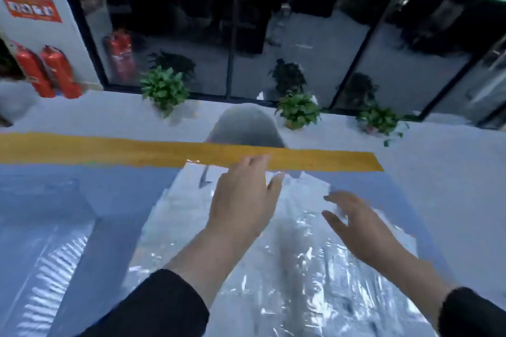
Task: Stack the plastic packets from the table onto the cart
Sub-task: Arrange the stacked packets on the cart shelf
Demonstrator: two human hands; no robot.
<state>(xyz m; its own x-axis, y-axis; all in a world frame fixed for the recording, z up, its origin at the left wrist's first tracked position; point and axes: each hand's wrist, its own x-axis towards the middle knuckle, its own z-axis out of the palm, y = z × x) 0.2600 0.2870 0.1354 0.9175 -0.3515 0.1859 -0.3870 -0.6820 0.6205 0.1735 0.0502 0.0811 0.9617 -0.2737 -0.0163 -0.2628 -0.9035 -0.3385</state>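
Reaching forward over a stack of clear plastic packets [287, 268], a person's two bare hands hovered with fingers straight and spread, holding nothing. The left hand [241, 200] was stretched farthest out, palm down, its fingertips over the far edge of the packets where they met a yellow strip [109, 149]; whether the palm touched the plastic could not be told through the blur. The right hand [358, 223], nearer the person than the left, was tilted with its thumb toward the left hand and its fingers pointing across the packets' right side. Both forearms came in from the near edge of the packets, each ending in a dark sleeve [161, 306].

The packets lay flat and shiny on a blue surface [68, 200], between its right edge and a second glossy patch to the packets' left. Whether that surface was table or cart could not be told. Beyond the yellow strip, past the packets, a grey rounded shape [246, 126] sat on the pale floor, with potted plants [164, 87] along a dark glass wall and red extinguishers [46, 71] far to the left.
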